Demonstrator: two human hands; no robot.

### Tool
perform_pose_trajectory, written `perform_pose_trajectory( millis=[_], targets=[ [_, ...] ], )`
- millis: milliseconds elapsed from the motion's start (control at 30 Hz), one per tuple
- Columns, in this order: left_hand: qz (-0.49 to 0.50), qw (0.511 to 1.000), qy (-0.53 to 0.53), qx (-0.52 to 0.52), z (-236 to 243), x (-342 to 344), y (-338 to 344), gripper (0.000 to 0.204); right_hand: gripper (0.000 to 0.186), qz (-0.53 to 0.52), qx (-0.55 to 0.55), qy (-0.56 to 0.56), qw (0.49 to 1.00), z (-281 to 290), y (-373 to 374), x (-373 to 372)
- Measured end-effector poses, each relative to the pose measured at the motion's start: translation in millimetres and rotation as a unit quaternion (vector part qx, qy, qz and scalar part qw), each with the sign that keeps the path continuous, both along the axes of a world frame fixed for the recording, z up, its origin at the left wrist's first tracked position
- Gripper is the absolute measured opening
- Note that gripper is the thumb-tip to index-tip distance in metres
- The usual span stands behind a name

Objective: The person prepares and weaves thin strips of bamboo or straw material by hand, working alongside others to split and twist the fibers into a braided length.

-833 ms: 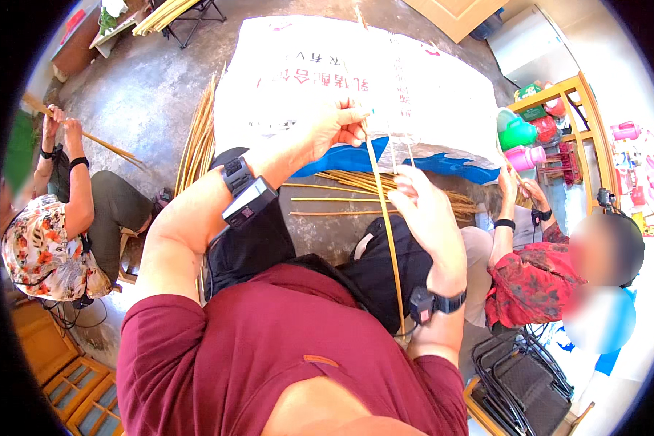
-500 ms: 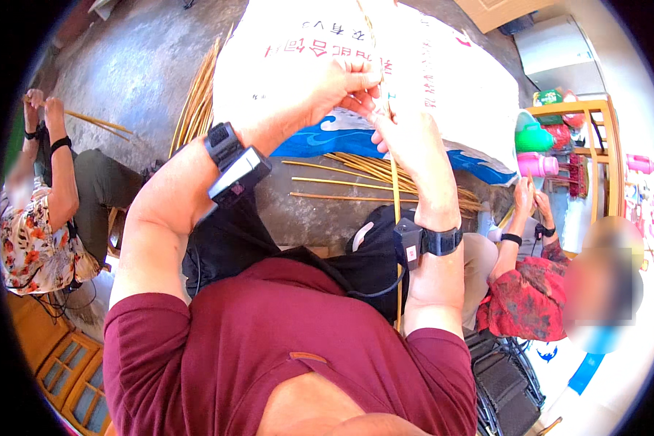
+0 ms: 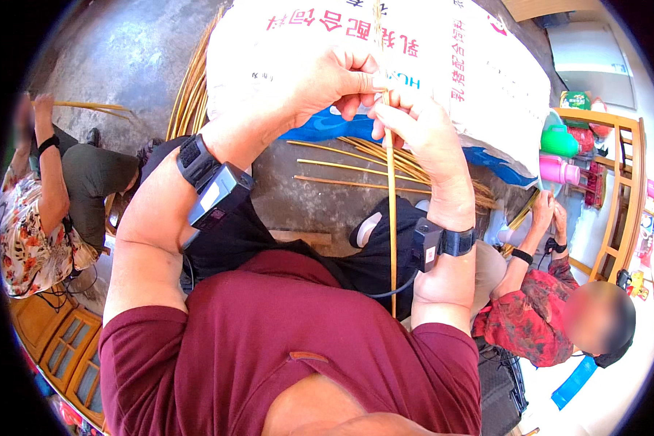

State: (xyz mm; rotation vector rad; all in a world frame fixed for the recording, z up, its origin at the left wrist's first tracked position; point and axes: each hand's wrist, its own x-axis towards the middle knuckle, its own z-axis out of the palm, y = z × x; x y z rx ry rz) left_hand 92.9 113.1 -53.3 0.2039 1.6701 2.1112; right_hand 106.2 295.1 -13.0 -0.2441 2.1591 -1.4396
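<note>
My left hand (image 3: pixel 340 81) pinches a long, thin yellow cane strip (image 3: pixel 392 218) near its upper part, in front of a large white printed sack (image 3: pixel 254 51) with a blue band. My right hand (image 3: pixel 414 127) grips the same strip just below and right of the left, fingers curled round it. The strip hangs down between my forearms past my dark-clad legs, and its upper part thins out over the sack. Several loose canes (image 3: pixel 341 166) lie on the floor under the sack's lower edge, and a bundle of canes (image 3: pixel 191 73) lies along its left side.
A co-worker (image 3: pixel 47 218) at left holds canes; another (image 3: pixel 527 312) in red at right works with raised hands. Wooden rack (image 3: pixel 625 196), green and pink plastic containers (image 3: pixel 559 142) and a white cabinet (image 3: pixel 585 65) stand at right, wooden furniture (image 3: pixel 62 349) at lower left, folded chair (image 3: pixel 501 392) lower right.
My right hand has moved up to my left and closed on the strip beside it. Both hands sit higher and slightly right in view. The sack appears shifted as the view moved.
</note>
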Motion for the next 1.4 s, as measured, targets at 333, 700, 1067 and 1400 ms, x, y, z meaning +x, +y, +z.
perform_pose_trajectory(
  millis=[333, 700, 1067, 1400],
  targets=[
    [-0.074, 0.994, -0.014, 0.075, -6.9, 3.8, 10.5, 0.013, 0.019, 0.032, -0.077, -0.056, 0.995, -7.5, 22.6, -5.5],
    [0.013, 0.997, -0.032, 0.068, -9.3, -4.0, 8.2, 0.014, 0.02, 0.05, -0.04, -0.077, 0.995, -5.6, 21.2, -4.0],
    [-0.06, 0.993, -0.053, 0.082, -7.4, -4.9, 11.4, 0.011, 0.024, 0.036, -0.082, -0.108, 0.99, -5.3, 27.1, -7.9],
    [-0.048, 0.997, -0.037, 0.048, 0.0, -1.0, 9.6, 0.012, 0.024, 0.049, -0.063, -0.088, 0.993, -7.7, 27.7, -4.6]
  ],
)
